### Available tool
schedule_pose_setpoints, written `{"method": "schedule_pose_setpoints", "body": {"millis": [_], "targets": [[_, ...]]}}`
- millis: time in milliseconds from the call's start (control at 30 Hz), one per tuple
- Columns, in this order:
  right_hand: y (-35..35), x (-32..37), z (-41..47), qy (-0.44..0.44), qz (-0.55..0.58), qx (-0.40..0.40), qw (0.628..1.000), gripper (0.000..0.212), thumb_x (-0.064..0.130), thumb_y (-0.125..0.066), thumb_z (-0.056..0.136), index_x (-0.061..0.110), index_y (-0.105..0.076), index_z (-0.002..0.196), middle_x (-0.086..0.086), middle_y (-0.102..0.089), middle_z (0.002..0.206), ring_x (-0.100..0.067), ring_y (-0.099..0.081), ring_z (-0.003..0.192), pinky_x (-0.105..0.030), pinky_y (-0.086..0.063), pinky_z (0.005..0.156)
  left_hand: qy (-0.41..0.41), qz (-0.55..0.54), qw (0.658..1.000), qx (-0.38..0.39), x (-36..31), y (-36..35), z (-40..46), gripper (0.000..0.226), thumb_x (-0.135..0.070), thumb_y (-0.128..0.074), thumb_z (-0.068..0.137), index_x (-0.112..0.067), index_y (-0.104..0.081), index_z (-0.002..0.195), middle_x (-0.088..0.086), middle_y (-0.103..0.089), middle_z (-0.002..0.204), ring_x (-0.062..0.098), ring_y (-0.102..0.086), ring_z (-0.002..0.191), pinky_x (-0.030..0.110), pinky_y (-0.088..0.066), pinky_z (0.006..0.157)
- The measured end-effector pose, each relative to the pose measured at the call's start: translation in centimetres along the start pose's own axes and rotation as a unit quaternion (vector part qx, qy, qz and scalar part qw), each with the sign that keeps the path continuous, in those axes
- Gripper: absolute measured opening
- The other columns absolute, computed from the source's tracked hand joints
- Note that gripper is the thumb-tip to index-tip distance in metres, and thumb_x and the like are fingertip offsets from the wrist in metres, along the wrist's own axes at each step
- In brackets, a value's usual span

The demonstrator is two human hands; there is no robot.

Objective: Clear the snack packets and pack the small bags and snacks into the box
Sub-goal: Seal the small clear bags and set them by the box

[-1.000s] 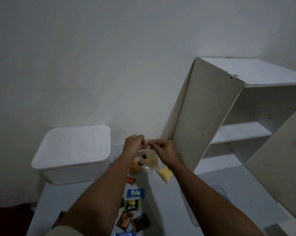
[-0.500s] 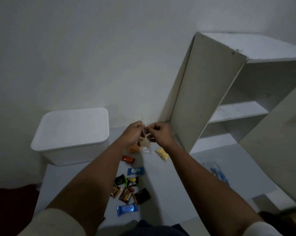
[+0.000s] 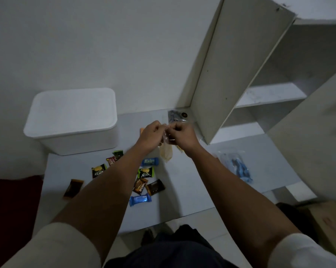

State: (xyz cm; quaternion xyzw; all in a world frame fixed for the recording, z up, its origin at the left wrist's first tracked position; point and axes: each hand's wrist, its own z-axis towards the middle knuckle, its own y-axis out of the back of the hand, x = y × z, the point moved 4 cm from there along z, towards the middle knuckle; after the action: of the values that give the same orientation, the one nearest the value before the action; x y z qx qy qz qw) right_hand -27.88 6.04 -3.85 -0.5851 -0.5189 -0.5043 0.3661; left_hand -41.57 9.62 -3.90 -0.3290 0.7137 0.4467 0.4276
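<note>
My left hand [image 3: 150,135] and my right hand [image 3: 181,135] meet above the white table [image 3: 186,190], both pinching the top of a small clear bag [image 3: 166,151] with pale yellow snacks that hangs between them. Several wrapped snack packets lie below my arms: a blue one [image 3: 150,161], a green one [image 3: 145,172], a brown one [image 3: 140,186], a dark one [image 3: 155,187] and a blue bar [image 3: 140,199]. More lie left of my forearm [image 3: 99,170]. The white box [image 3: 72,120] with its lid on stands at the back left.
A white shelf unit [image 3: 246,74] stands at the right, its side panel close to my right hand. A dark packet [image 3: 176,116] lies by the wall behind my hands. A clear bag with blue items [image 3: 238,167] rests right of my arm. A cardboard box [image 3: 329,223] sits low right.
The camera has tilted down, showing more table and packets. My hands stay together on the clear bag, which now hangs longer below them.
</note>
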Motion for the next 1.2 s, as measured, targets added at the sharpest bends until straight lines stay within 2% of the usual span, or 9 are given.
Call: {"method": "schedule_pose_setpoints", "body": {"millis": [100, 300, 433, 600, 700, 800, 967, 1133, 1200], "targets": [[0.2, -0.7, -0.2, -0.019, 0.016, 0.002, 1.0, 0.015, 0.008, -0.066, 0.096, -0.007, -0.069, 0.098, -0.018, -0.073, 0.088, -0.028, -0.074, 0.076, -0.038, -0.063, 0.07, -0.02, 0.015, 1.0, -0.017, -0.3, -0.4, -0.5, 0.028, -0.02, -0.043, 0.102, -0.022, -0.048, 0.074, 0.01, -0.057, 0.079, 0.019, -0.053, 0.073, 0.028, -0.042, 0.059], [1.7, -1.1, 0.3, -0.025, -0.003, -0.023, 0.999, 0.016, 0.007, -0.06, 0.097, -0.006, -0.07, 0.099, -0.02, -0.071, 0.088, -0.031, -0.071, 0.076, -0.043, -0.064, 0.07, -0.04, 0.055, 0.998, 0.009, -0.6, -2.2, -1.2, 0.033, -0.025, -0.041, 0.106, -0.025, -0.046, 0.074, 0.006, -0.057, 0.076, 0.02, -0.053, 0.07, 0.049, -0.054, 0.073], [3.3, -1.5, -0.1, 0.009, -0.016, 0.002, 1.0, 0.016, 0.008, -0.062, 0.097, -0.006, -0.069, 0.093, -0.018, -0.07, 0.081, -0.027, -0.069, 0.074, -0.044, -0.063, 0.072, -0.02, 0.05, 0.998, -0.029, -1.7, -4.0, -2.2, 0.026, -0.026, -0.04, 0.106, -0.018, -0.05, 0.082, 0.009, -0.061, 0.081, 0.021, -0.056, 0.073, 0.039, -0.046, 0.069], [5.9, -1.2, -0.9, -0.009, 0.011, 0.069, 0.998, 0.012, 0.002, -0.067, 0.094, -0.008, -0.069, 0.1, -0.013, -0.07, 0.082, -0.017, -0.069, 0.069, -0.028, -0.059, 0.064, -0.027, 0.057, 0.996, -0.071, -3.2, -5.9, -2.4, 0.027, -0.021, -0.037, 0.108, -0.013, -0.045, 0.083, 0.0, -0.047, 0.074, 0.013, -0.043, 0.065, 0.033, -0.035, 0.061], [7.3, -1.0, -1.0, -0.025, -0.027, 0.119, 0.992, 0.012, 0.0, -0.072, 0.089, -0.008, -0.071, 0.097, -0.012, -0.069, 0.076, -0.015, -0.066, 0.064, -0.028, -0.059, 0.065, -0.028, 0.058, 0.993, -0.103, -3.6, -6.6, -2.5, 0.027, -0.02, -0.04, 0.107, -0.008, -0.048, 0.084, 0.007, -0.052, 0.075, 0.015, -0.046, 0.068, 0.037, -0.043, 0.064], [8.8, -0.5, -0.8, -0.009, -0.033, 0.114, 0.993, 0.015, 0.0, -0.071, 0.09, -0.013, -0.069, 0.097, -0.014, -0.066, 0.075, -0.014, -0.063, 0.062, -0.027, -0.06, 0.064, -0.012, 0.029, 0.993, -0.111, -3.9, -7.5, -2.6, 0.025, -0.023, -0.052, 0.1, -0.007, -0.056, 0.082, 0.015, -0.062, 0.077, 0.021, -0.058, 0.07, 0.046, -0.054, 0.071], [10.5, -0.3, -0.8, 0.006, -0.011, 0.108, 0.994, 0.007, -0.001, -0.07, 0.091, 0.001, -0.069, 0.084, -0.011, -0.066, 0.071, -0.02, -0.062, 0.062, -0.03, -0.058, 0.061, -0.035, 0.057, 0.992, -0.104, -5.4, -9.5, -3.1, 0.029, -0.02, -0.049, 0.103, -0.025, -0.054, 0.075, -0.006, -0.058, 0.07, 0.011, -0.055, 0.063, 0.029, -0.046, 0.063], [11.5, -0.2, -1.1, 0.002, -0.043, 0.143, 0.989, 0.006, -0.002, -0.068, 0.09, -0.008, -0.07, 0.093, -0.01, -0.07, 0.071, -0.02, -0.067, 0.06, -0.031, -0.057, 0.059, -0.035, 0.088, 0.982, -0.167, -6.3, -10.5, -3.9, 0.027, -0.024, -0.044, 0.106, -0.021, -0.048, 0.079, 0.0, -0.058, 0.075, 0.018, -0.055, 0.069, 0.032, -0.043, 0.061], [11.7, -0.1, -1.2, 0.001, -0.053, 0.157, 0.986, 0.005, -0.007, -0.067, 0.089, -0.011, -0.069, 0.092, -0.012, -0.067, 0.068, -0.02, -0.064, 0.057, -0.03, -0.057, 0.058, -0.021, 0.049, 0.983, -0.178, -6.0, -10.6, -4.0, 0.025, -0.026, -0.05, 0.104, -0.018, -0.051, 0.081, 0.008, -0.064, 0.077, 0.022, -0.061, 0.071, 0.041, -0.053, 0.066]]}}
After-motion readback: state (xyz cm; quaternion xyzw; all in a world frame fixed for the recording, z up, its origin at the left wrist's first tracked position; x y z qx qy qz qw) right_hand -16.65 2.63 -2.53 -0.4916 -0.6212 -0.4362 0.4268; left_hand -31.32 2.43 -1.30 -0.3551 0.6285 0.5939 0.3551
